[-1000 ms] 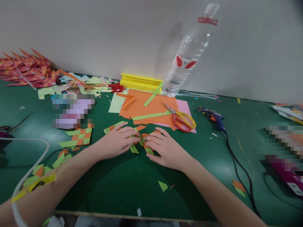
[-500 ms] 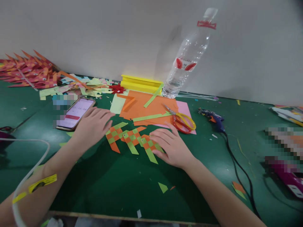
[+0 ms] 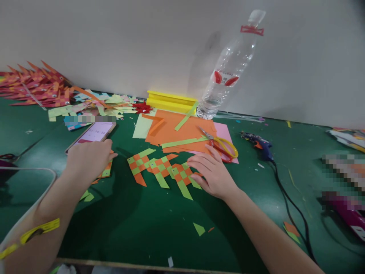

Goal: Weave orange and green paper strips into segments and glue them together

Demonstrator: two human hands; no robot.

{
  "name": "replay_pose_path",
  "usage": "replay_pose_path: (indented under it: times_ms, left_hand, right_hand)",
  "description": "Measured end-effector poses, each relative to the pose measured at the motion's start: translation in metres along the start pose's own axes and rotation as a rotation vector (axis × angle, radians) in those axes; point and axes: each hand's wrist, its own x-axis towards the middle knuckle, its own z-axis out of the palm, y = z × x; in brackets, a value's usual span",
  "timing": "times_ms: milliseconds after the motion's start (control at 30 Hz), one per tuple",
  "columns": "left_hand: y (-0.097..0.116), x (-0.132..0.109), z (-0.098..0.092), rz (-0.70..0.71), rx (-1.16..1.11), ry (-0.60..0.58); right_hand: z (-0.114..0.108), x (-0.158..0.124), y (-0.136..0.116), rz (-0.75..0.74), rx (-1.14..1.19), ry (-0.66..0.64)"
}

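Note:
Three woven paper fish in orange and green lie in a row on the green table: the left fish (image 3: 138,163), the middle fish (image 3: 160,165) and the right fish (image 3: 181,173). My right hand (image 3: 213,173) rests by the right fish's tail, its fingers spread, partly covering the tail. My left hand (image 3: 88,160) is in front of the phone, its fingers curled down around another orange-and-green woven paper piece (image 3: 106,170). Most of that piece and the fingertips are hidden under the hand.
Scissors (image 3: 219,144) lie on orange paper sheets (image 3: 171,125). Behind stand a yellow folded strip (image 3: 171,102) and a plastic bottle (image 3: 225,76). A phone (image 3: 98,131), a glue gun (image 3: 259,144) with its cord, paper scraps (image 3: 114,102) and red-orange woven fish (image 3: 37,85) surround the area.
My left hand has moved left and toward me, from beside the left fish to the woven piece in front of the phone. My right hand stays by the right fish.

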Motion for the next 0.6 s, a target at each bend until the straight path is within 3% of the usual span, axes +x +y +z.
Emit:
replay_pose_path:
  times_ms: [133,400,600]
  left_hand:
    - [0.005,-0.003,-0.002,0.025,0.001,-0.008]
    - [0.016,-0.008,0.007,0.180,0.042,0.140]
    - [0.017,-0.004,0.019,0.101,0.002,0.249]
  right_hand:
    - [0.000,0.000,0.001,0.016,-0.009,0.001]
    - [-0.004,0.001,0.004,0.051,-0.043,0.039]
    - [-0.005,0.001,0.005,0.041,-0.055,0.054]
